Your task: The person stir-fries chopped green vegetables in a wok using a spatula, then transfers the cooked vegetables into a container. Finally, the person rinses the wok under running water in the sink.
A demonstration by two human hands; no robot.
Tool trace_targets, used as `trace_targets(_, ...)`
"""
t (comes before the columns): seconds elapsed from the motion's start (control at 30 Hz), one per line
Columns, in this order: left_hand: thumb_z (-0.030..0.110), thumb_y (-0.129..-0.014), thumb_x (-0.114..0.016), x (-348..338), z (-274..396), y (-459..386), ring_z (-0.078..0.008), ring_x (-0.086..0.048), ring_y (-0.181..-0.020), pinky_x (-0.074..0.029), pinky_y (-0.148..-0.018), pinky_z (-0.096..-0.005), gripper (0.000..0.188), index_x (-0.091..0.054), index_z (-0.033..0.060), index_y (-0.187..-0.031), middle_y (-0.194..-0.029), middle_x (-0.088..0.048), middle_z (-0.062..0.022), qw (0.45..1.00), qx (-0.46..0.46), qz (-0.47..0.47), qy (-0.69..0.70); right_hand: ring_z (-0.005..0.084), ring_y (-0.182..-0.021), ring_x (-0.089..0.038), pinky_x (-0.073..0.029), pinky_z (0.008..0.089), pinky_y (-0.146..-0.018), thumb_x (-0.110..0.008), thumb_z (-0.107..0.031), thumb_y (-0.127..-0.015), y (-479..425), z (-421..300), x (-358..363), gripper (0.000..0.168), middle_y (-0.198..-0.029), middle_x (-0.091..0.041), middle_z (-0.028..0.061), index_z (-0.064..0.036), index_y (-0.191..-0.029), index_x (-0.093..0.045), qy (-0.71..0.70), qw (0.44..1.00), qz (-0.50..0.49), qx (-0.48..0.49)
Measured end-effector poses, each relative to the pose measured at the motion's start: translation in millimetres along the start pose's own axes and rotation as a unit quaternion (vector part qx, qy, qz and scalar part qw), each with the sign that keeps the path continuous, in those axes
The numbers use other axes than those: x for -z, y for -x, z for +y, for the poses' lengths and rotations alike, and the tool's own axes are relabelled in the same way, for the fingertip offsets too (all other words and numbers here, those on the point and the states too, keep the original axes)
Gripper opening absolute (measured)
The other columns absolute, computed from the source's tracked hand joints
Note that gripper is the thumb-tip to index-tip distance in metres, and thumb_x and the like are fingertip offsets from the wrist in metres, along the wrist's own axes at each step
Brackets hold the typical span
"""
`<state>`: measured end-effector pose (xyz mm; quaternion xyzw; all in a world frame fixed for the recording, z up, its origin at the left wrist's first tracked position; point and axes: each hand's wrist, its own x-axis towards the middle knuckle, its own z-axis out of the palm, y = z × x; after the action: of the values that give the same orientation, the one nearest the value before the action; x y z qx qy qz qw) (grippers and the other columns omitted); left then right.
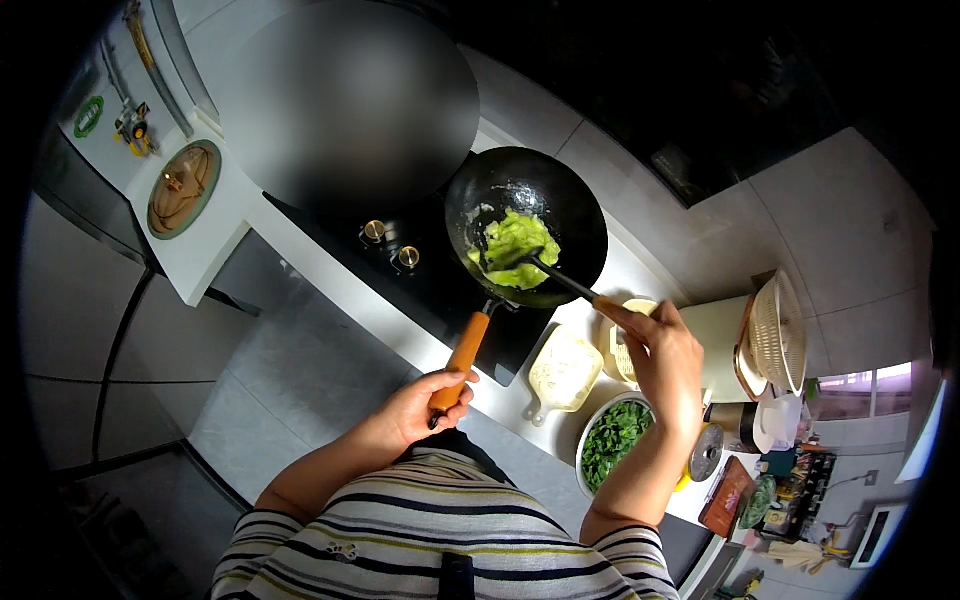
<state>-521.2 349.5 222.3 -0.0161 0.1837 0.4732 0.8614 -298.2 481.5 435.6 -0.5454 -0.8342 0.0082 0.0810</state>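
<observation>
A black wok (pixel 570 202) stands on the right part of a black stovetop (pixel 322 225). In its bowl lies pale green food in soft pieces (pixel 517 236), gathered low and to the left. My left hand (pixel 431 405) is closed round the wok's orange-brown wooden handle (pixel 469 345). My right hand (pixel 664 349) grips the wooden end of a cooking spatula (pixel 566 281), whose dark head rests in the green food and is partly covered by it.
Right of the stove are a cream tray with a handle (pixel 566 367), a cream basket (pixel 619 352) and a bowl of chopped leafy greens (pixel 615 442). Farther right stand white colanders (pixel 776 334), a glass lid (pixel 706 452) and a reddish-brown board (pixel 727 495). Two brass-coloured knobs (pixel 409 257) sit left of the wok.
</observation>
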Motion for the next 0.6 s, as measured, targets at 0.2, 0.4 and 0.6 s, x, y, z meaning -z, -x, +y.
trace_targets(0.2,0.022,-0.094,-0.053,-5.8,0.7,0.3,-0.0136,-0.05,-0.057,-0.037,-0.04,-0.0219,0.024,-0.054,0.0031,-0.109,-0.079,-0.053,-0.0069,1.0,0.0,0.016,0.007,0.0316,-0.07,-0.062,-0.049,0.042,-0.065,-0.066,-0.006,-0.078,27.9,-1.9,17.8,0.032,-0.078,-0.057,0.012,-0.02,-0.106,-0.071,0.026,0.998,-0.025,-0.044)
trace_targets(0.4,0.023,-0.095,-0.052,-7.7,2.3,0.8,-0.013,-0.049,-0.058,-0.038,-0.041,-0.0222,0.026,-0.053,0.0029,-0.111,-0.08,-0.053,-0.0071,1.0,0.002,0.016,-0.009,0.0352,-0.079,-0.064,-0.051,0.0433,-0.071,-0.059,-0.009,-0.084,9.0,19.2,-53.6,0.035,-0.087,-0.066,0.0165,-0.021,-0.117,-0.065,-0.006,0.998,-0.054,-0.044)
trace_targets(0.6,0.023,-0.096,-0.05,-0.8,0.2,1.2,-0.0118,-0.048,-0.058,-0.039,-0.042,-0.0222,0.028,-0.051,0.0019,-0.115,-0.081,-0.053,-0.0071,1.0,-0.001,0.013,-0.008,0.0357,-0.076,-0.065,-0.051,0.0441,-0.07,-0.059,-0.01,-0.086,24.7,6.2,-18.0,0.036,-0.086,-0.066,0.0167,-0.026,-0.118,-0.065,-0.07,0.995,-0.029,-0.061)
